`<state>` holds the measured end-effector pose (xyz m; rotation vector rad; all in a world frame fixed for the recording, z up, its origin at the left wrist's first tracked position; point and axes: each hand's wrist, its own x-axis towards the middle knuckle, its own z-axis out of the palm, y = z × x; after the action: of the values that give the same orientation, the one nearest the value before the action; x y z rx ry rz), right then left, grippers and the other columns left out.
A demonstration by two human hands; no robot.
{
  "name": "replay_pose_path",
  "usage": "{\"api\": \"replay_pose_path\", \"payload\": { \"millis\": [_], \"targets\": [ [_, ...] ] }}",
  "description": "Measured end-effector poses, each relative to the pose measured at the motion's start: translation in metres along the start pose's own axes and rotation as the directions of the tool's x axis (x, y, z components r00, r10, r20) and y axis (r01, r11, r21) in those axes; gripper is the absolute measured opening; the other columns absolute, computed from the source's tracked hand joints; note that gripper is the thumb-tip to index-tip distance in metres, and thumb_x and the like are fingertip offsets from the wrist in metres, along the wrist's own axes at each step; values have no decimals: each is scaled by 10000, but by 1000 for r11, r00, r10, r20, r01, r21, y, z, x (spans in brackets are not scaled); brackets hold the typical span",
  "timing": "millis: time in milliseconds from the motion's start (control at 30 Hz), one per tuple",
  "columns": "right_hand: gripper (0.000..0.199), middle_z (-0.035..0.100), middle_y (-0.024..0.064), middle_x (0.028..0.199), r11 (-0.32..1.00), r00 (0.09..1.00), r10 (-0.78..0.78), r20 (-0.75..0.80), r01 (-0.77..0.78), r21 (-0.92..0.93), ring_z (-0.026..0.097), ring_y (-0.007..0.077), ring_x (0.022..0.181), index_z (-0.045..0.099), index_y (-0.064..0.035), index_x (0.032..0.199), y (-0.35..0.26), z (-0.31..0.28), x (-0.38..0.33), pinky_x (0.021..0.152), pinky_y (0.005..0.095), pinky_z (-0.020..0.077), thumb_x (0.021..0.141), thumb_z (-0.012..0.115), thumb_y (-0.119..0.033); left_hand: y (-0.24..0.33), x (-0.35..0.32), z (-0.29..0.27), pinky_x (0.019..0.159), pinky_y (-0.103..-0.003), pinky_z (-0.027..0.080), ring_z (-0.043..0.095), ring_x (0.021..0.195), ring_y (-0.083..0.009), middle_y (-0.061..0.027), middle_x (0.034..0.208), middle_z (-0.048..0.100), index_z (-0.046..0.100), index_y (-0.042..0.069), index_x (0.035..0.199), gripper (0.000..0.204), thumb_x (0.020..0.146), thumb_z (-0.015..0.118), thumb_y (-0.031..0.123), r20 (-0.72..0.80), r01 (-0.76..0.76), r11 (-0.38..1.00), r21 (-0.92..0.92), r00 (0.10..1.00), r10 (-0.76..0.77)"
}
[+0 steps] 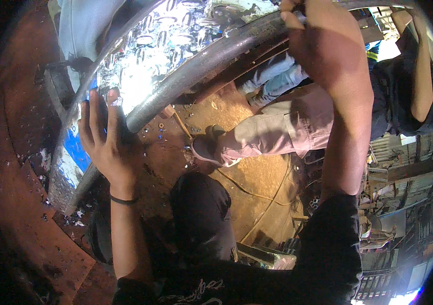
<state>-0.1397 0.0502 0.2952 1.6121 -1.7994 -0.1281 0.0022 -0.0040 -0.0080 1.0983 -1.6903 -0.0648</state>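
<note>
- Steel pipe (201,58), dark grey and round, runs from about eight o'clock up to one o'clock across the view, raised above the floor.
- Left hand (103,137), at nine o'clock, lies open with fingers spread wide, palm pressed against the lower run of the pipe and the edge of the sheet beside it; a dark band sits on the wrist.
- Right hand (323,46), at one o'clock, is closed around the upper run of the pipe, fingers wrapped over the top.
- Embossed metal sheet (160,46), bright and patterned with raised lozenges, lies just behind the pipe at eleven o'clock; a blue patch (76,147) shows below it.
- Rusty curved plate (18,168), brown, fills the rim from seven to ten o'clock.
- Another person's leg in pale trousers (277,127) and dark shoe (207,145) stand near centre on the sawdust-strewn floor (257,178); a cable trails across it.
- Progress, as judged: pipe is in both hands and braced against the sheet; whether it is yet seated or fixed cannot be told, since the joint is washed out by glare.
</note>
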Motion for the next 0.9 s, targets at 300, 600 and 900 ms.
{"api": "replay_pose_path", "payload": {
  "millis": [300, 600, 900],
  "targets": [
    [477, 691, 248, 895, 978, 998, -63, -5, 61, -201, 701, 444, 845, 445, -50, 1393, 23, 24, 13, 723, 506, 558, 926, 512, 24, -5, -2, 5, 1161, -520, 361, 469, 1402, -413, -149, 1523, 540, 637, 192, 1410, 580, 859, 643, 10, -12, 6, 998, -68, 1000, -7],
    [454, 692, 225, 873, 996, 998, 67, 10, -67, -61, 710, 423, 789, 442, -45, 1385, 11, 14, 7, 677, 488, 565, 941, 529, -7, -1, -3, 6, 1156, -502, 393, 498, 1391, -397, -145, 1510, 553, 605, 176, 1420, 709, 777, 574, -122, -37, 0, 1000, -29, 999, -1],
    [467, 684, 264, 920, 998, 999, 34, -28, -33, 50, 686, 473, 850, 451, -62, 1385, 17, 16, 12, 723, 508, 551, 929, 516, 16, 1, -1, 4, 1157, -505, 386, 497, 1390, -397, -142, 1513, 552, 615, 174, 1406, 670, 804, 567, -119, -39, -4, 999, -37, 999, 3]
  ]
}}
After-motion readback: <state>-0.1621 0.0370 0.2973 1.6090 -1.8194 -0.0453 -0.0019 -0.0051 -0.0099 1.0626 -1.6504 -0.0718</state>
